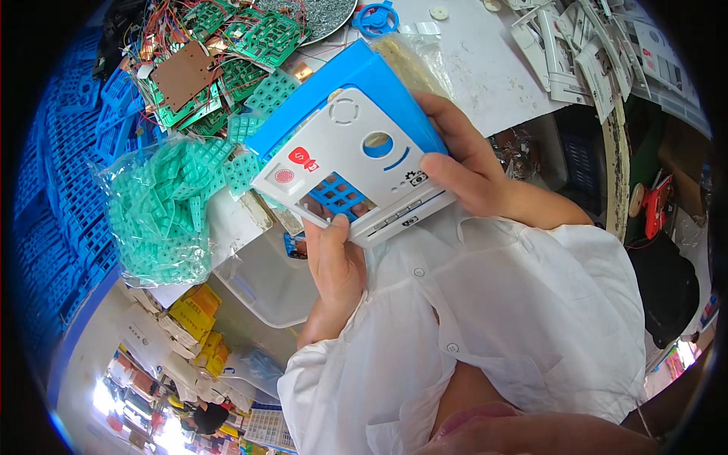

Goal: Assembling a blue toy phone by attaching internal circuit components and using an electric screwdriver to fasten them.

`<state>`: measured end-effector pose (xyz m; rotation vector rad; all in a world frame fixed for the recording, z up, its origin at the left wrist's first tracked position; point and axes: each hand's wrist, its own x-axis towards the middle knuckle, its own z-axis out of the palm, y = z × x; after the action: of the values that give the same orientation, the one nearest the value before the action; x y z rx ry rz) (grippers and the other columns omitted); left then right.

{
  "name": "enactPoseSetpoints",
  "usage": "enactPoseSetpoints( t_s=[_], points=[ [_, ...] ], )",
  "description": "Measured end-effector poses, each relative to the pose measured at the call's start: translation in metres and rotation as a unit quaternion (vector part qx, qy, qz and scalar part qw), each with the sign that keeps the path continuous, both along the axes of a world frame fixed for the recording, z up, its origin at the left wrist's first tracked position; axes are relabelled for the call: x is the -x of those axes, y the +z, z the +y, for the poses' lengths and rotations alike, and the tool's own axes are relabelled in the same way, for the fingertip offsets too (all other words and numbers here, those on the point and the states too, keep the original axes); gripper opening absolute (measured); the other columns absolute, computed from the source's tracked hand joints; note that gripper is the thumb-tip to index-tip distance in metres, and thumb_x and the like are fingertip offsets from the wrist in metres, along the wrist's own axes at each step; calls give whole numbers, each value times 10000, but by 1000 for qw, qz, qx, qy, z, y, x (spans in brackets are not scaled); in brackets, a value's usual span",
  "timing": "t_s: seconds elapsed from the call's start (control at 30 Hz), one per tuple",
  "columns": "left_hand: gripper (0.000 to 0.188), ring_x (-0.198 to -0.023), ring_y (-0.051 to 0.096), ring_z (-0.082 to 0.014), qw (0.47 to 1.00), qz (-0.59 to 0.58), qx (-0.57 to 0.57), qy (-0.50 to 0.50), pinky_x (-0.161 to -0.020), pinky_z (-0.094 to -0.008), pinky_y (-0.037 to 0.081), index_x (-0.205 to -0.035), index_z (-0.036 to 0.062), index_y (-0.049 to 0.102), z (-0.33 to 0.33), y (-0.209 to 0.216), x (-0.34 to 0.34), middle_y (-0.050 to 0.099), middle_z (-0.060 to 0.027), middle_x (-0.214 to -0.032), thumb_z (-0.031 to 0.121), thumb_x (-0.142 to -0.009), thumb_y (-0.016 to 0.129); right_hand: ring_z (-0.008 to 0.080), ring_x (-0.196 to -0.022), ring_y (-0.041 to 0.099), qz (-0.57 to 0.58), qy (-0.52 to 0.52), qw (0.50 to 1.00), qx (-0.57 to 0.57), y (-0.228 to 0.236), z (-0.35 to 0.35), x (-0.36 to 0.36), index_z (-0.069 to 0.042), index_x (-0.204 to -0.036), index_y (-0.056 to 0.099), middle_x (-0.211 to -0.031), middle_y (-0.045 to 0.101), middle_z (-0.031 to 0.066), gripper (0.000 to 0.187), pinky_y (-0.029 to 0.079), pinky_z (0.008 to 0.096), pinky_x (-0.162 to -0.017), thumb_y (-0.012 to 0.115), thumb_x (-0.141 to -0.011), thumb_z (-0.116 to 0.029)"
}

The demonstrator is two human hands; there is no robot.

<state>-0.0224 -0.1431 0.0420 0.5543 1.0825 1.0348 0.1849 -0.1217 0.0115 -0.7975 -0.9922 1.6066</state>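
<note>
In the head view, holds a white panel (pixel 337 148) with a blue case (pixel 356 72) behind it, tilted, between both hands, in front of the chest. With the left hand (pixel 335 262), pinches the panel's lower edge, with the thumb on its face by the window and the other fingers hidden beneath. With the right hand (pixel 470 163), clasps the opposite side, with the thumb on the panel and fingers around the case. Has green keypads (pixel 155 220) in a clear bag left of the left hand, circuit boards (pixel 269 38) beyond it, and white plastic parts (pixel 572 57) on the desk (pixel 485 64) beyond the right hand.
</note>
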Motion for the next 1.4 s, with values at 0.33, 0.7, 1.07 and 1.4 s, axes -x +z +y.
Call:
enactPoseSetpoints(
  t_s=[0.33, 0.7, 1.07, 1.4],
  points=[
    [697, -1344, 486, -253, 998, 23, 21, -48, -1145, -429, 358, -1560, -22, 275, -4, -1, 9, 461, -145, -1491, 188, -951, 541, 177, -1350, 492, 30, 22, 999, 3, 3, 3, -1, 3, -1566, 244, -1473, 479, 129, 632, 420, 349, -1119, 572, -1043, -130],
    [405, -871, 647, -104, 989, 102, -65, -86, -732, -241, 523, -1370, -27, 503, 1, -13, 35, 681, -93, -1152, 87, -999, 619, 175, -1358, 495, 17, 13, 996, 84, 3, 0, -6, 35, -1555, 274, -1474, 501, 154, 626, 412, 341, -1133, 568, -1022, -109],
    [475, -990, 673, -170, 976, 135, -114, -126, -837, -291, 540, -1355, -49, 541, 21, -5, 50, 689, -118, -1175, 114, -949, 727, 156, -1258, 558, -1, 45, 998, 33, 8, 8, -15, 0, -1491, 376, -1357, 576, 107, 558, 472, 339, -1064, 635, -1004, -83],
    [319, -1108, 646, -198, 946, 108, -304, -22, -1002, -330, 472, -1233, -52, 632, 58, -13, 54, 698, -135, -1177, 129, -975, 683, 190, -1120, 646, -220, 56, 969, -101, 35, 34, -36, 16, -1314, 543, -1195, 653, 120, 391, 509, 371, -1005, 696, -965, -69]
  ],
)
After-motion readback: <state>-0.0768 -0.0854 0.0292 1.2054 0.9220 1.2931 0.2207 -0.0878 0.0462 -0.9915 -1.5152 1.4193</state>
